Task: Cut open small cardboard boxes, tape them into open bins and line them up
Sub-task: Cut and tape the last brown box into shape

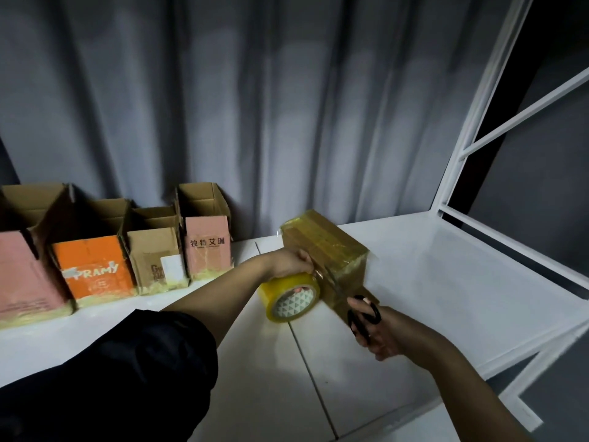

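Smooth white tabletop (446, 282): left hand (291, 263) grips glossy yellow tape roll (290, 296); right hand (379, 333) pinches black scissors (363, 311) beside taped cardboard box (328, 250).

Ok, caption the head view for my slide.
Left hand holds a tape roll against a taped box while right hand cuts with scissors.

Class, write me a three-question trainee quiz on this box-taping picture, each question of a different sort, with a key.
1. True or false: the right hand holds the scissors.
2. How many open bins stand along the curtain?
3. The left hand holds: A) tape roll B) knife C) nothing.

Key: 1 true. 2 four, the orange bin second from the left. 3 A, beside the taped box.
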